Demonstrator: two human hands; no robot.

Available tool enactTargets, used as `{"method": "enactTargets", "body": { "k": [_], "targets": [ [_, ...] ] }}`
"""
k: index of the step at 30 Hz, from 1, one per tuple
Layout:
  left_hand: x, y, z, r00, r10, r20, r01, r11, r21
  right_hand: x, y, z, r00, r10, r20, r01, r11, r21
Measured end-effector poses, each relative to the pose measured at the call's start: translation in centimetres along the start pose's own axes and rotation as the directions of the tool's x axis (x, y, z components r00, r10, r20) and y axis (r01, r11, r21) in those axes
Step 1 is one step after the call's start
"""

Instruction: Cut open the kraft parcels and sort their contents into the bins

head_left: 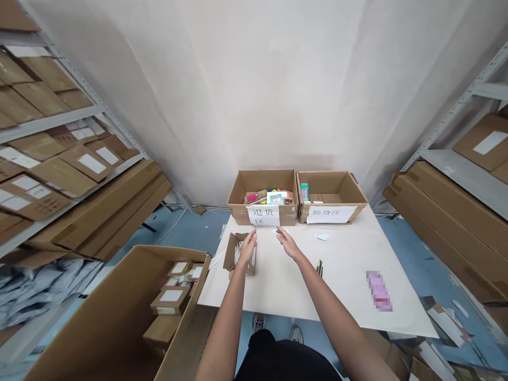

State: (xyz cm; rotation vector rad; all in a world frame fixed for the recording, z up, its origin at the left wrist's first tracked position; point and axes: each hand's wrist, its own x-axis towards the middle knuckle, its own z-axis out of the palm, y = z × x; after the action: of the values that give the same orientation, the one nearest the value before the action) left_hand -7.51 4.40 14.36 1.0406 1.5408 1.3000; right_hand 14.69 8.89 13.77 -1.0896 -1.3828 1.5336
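Observation:
My left hand (247,248) is above the right side of a small opened cardboard box (229,254) on the white table, its fingers stretched out; I cannot tell if it touches the box. My right hand (288,243) hovers over the table to the right, fingers extended, holding nothing. Just beyond both hands stands a carton with a handwritten label (263,215), containing several colourful small packages (275,197). A second labelled carton (332,214) stands beside it with a green package (304,191) inside. A yellow-and-black utility knife (319,268) lies next to my right forearm.
A large open carton (130,296) with several small boxes (172,300) stands left of the table (341,296). A blurred pink item (379,291) and a paper scrap (323,237) lie on the tabletop. Shelves with boxes flank both sides; cardboard scraps (444,323) cover the floor at right.

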Motion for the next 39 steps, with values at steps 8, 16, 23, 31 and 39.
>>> {"method": "enactTargets", "body": {
  "k": [8, 16, 23, 31, 39],
  "targets": [
    [-2.4, -8.1, -9.7, 0.991, -0.098, 0.095, 0.003, 0.71, 0.704, -1.8, 4.6, 12.4, 0.978, -0.03, 0.209, 0.069, 0.981, -0.182],
    [-5.6, -13.3, -13.8, 0.953, -0.176, 0.245, -0.127, 0.501, 0.856, -2.8, 10.2, 18.9, 0.969, 0.158, 0.189, 0.054, 0.614, -0.787],
    [-4.8, -11.8, -11.7, 0.908, 0.026, 0.419, -0.367, 0.534, 0.762, -6.3, 13.4, 16.5, 0.991, 0.132, -0.036, -0.1, 0.518, -0.85],
    [-5.2, -5.4, -5.8, 0.852, 0.215, 0.478, -0.49, 0.65, 0.581, -8.4, 9.0, 9.7, 0.944, -0.26, -0.201, 0.008, 0.631, -0.775],
    [-7.3, 2.7, 9.4, 0.621, 0.48, 0.619, -0.767, 0.533, 0.357, -15.5, 1.7, -4.0, 0.745, -0.536, -0.396, -0.08, 0.518, -0.852]
  ]
}}
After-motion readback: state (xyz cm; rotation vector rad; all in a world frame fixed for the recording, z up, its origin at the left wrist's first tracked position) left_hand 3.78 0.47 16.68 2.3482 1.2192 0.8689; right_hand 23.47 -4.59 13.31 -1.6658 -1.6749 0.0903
